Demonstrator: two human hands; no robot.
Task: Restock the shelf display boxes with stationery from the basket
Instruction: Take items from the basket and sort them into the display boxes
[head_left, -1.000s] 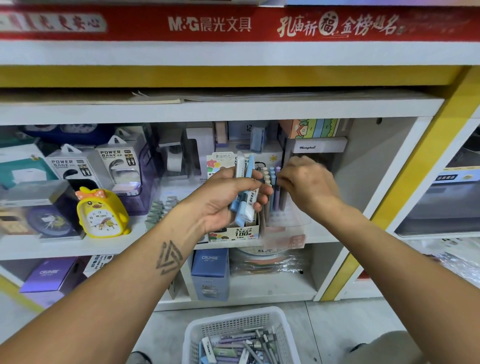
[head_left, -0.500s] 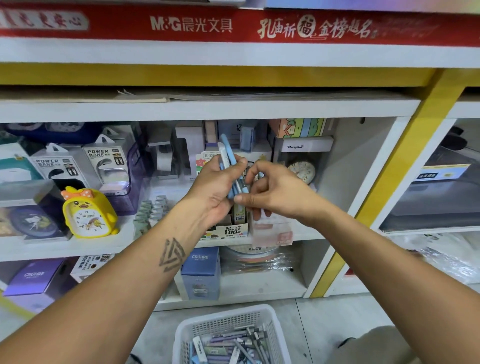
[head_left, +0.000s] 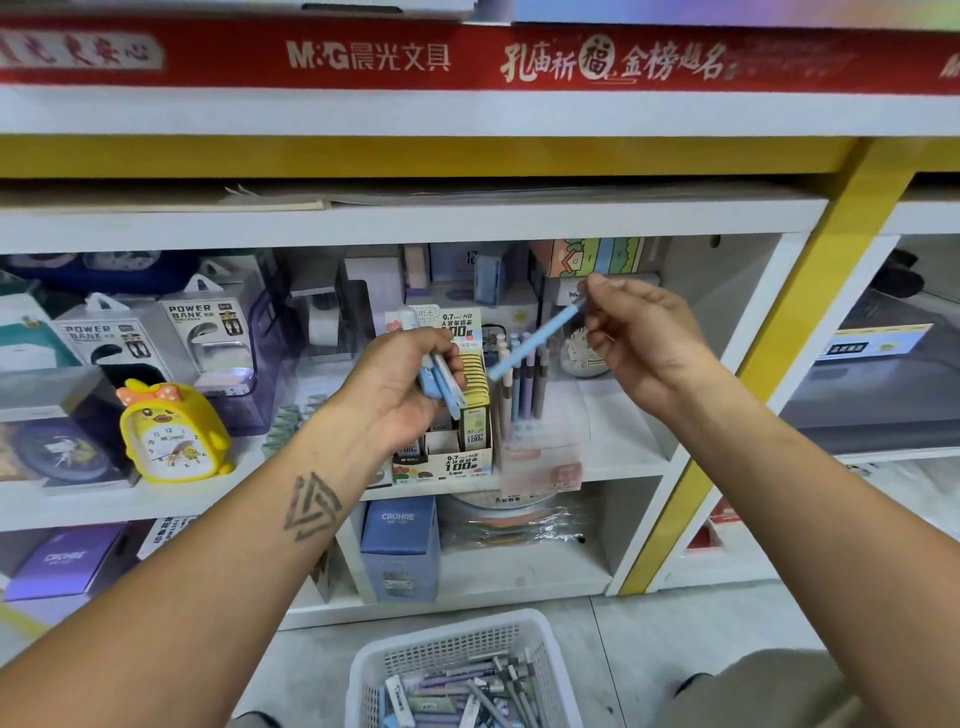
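head: right hand (head_left: 641, 343) pinches blue pen (head_left: 535, 343)

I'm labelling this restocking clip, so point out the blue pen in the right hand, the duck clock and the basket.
blue pen (head_left: 535, 340): head view, middle of its barrel.
duck clock (head_left: 174, 441): head view, on its white dial.
basket (head_left: 452, 631): head view, on its far rim.

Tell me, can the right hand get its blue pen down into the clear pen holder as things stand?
Probably yes. The right hand pinches the blue pen tilted just above the clear pen holder, whose top looks open beside the standing pens; nothing lies between.
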